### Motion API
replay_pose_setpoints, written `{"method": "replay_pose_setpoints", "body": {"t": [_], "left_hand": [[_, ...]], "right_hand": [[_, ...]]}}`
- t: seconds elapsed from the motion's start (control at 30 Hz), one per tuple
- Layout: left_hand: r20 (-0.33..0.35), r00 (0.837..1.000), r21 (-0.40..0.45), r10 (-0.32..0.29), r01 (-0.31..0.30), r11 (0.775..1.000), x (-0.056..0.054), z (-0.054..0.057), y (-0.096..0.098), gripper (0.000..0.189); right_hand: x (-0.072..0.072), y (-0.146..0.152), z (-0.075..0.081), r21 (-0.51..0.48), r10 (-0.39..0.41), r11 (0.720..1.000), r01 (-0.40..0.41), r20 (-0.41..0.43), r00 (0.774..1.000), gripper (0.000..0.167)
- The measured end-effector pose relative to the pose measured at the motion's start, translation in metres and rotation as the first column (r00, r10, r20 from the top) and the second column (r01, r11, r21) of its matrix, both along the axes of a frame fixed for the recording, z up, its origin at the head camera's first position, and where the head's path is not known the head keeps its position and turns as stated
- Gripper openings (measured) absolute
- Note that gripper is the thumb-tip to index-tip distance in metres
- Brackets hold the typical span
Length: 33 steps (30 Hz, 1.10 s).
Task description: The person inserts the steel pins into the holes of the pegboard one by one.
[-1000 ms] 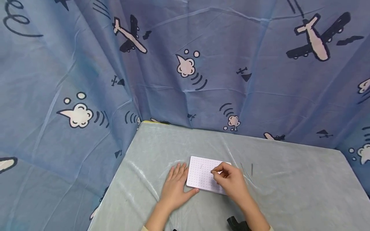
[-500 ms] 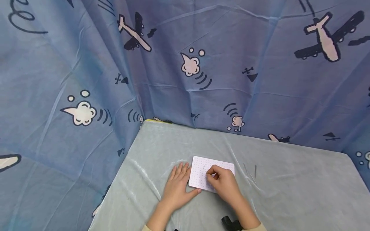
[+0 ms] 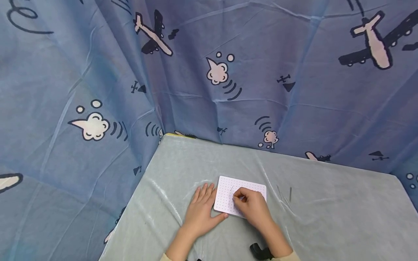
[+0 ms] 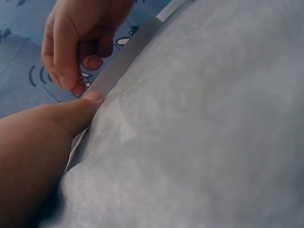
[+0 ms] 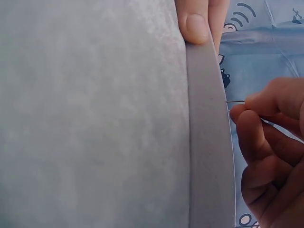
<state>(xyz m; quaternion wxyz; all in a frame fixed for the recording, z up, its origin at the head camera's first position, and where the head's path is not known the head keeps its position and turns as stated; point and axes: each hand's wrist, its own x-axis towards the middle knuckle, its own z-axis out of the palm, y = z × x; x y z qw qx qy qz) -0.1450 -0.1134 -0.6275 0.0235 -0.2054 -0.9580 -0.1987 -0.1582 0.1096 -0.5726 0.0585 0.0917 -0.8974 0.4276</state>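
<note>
A white board (image 3: pixel 223 197) with rows of small dots lies on the cloth-covered table in the head view. My left hand (image 3: pixel 200 215) rests beside its left edge, fingers spread and thumb at the near edge. Over the board's middle, my right hand (image 3: pixel 253 206) pinches a thin pin (image 5: pixel 235 101) between thumb and index finger. In the right wrist view the pin points at the board's face, past its thick grey side (image 5: pixel 209 133); whether it touches is hidden. Another thin pin (image 3: pixel 232 188) shows on the board just beyond my right fingertips.
Several thin grey pins (image 3: pixel 290 194) lie on the table to the right of the board. A black object (image 3: pixel 259 251) is at my right wrist. Blue cloth (image 3: pixel 189 72) printed with planes and clouds hangs behind and to the left of the grey table covering (image 3: pixel 343 210).
My right hand has moved left and slightly nearer across the board, still pinching the pin, and then stays there. My left hand keeps its place. The head view has shifted slightly.
</note>
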Motion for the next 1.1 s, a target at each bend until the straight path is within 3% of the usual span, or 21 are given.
{"method": "replay_pose_setpoints", "body": {"t": [0.37, 0.67, 1.1], "left_hand": [[0.005, 1.0, 0.002, -0.001, 0.001, 1.0, 0.0011, 0.0043, 0.0035, 0.1], [-0.058, 0.998, 0.009, -0.009, 0.009, 1.0, 0.0019, 0.0037, 0.0051, 0.1], [0.001, 1.0, 0.03, 0.005, -0.005, 1.0, 0.0048, 0.002, 0.0041, 0.1]], "right_hand": [[-0.0026, 0.0021, 0.0017, 0.06, 0.004, 0.998, -0.002, -0.035, 0.999, 0.03], [-0.0002, 0.0019, 0.0031, 0.092, 0.016, 0.996, -0.008, -0.083, 0.996, 0.027], [0.0066, 0.0067, 0.0015, 0.033, -0.027, 0.999, 0.025, 0.054, 0.998, 0.013]]}}
